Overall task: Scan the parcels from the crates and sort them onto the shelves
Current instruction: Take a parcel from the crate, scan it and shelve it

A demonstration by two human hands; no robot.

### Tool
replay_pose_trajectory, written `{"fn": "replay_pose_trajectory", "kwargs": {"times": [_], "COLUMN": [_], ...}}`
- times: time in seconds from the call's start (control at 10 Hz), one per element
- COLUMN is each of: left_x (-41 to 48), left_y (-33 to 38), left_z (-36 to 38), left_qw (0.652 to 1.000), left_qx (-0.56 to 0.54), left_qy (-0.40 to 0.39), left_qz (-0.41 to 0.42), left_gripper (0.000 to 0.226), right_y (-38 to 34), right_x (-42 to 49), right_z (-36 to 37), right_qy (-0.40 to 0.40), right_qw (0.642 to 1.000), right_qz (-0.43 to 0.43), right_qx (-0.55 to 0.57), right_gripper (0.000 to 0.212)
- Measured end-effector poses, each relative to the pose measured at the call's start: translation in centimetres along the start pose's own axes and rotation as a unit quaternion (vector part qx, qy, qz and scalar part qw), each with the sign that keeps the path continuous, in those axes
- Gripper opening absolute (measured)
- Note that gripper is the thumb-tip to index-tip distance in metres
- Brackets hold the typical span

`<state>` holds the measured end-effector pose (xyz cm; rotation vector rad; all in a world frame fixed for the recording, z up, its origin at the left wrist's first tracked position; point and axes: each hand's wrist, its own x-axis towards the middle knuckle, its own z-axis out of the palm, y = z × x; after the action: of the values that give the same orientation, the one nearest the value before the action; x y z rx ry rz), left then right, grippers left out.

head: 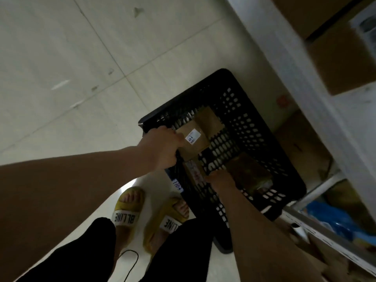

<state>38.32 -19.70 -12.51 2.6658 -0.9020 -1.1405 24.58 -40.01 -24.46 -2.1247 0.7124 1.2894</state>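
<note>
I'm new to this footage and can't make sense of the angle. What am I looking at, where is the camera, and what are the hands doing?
There is no machine here. One camera sits on a person's head and looks down, so you see their own arms, legs and yellow sandals from above.

On the tiled floor stands a black plastic crate with holes in its walls. Inside lie brown cardboard parcels; the parcel nearest the left hand carries a small white label.

The left hand is closed at the crate's near rim, right beside that parcel; whether it grips the rim or the parcel is unclear. The right hand reaches into the crate beside a darker wrapped parcel; its fingers are hidden, so I cannot tell its grip.

To the right are shelves holding boxes.
</note>
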Motion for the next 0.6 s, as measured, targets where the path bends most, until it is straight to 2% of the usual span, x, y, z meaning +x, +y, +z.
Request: {"fn": "replay_pose_trajectory", "kwargs": {"times": [0.1,0.2,0.4,0.5,0.6], "left_x": [3.5,6.0,8.6,9.0,9.0], "left_y": [-0.6,-1.7,-4.1,-5.1,-5.1], "left_z": [2.3,4.9,8.8,9.1,8.8], "left_qw": [0.997,0.994,0.992,0.992,0.991], "left_qx": [0.070,0.105,0.126,0.124,0.129], "left_qy": [0.021,0.005,-0.022,-0.025,-0.026], "left_qz": [0.018,0.019,0.014,0.010,0.002], "left_gripper": [0.036,0.036,0.026,0.029,0.032], "right_y": [-0.1,0.1,-0.3,-0.1,-0.1], "right_x": [3.6,9.0,14.7,15.1,14.9], "right_z": [1.9,4.8,8.0,8.0,7.3], "right_qy": [-0.042,-0.046,-0.082,-0.074,-0.060], "right_qw": [0.991,0.973,0.966,0.982,0.990], "right_qz": [0.059,0.088,0.113,0.073,0.065], "right_qx": [0.112,0.208,0.218,0.161,0.113], "right_gripper": [0.064,0.097,0.075,0.077,0.067]}}
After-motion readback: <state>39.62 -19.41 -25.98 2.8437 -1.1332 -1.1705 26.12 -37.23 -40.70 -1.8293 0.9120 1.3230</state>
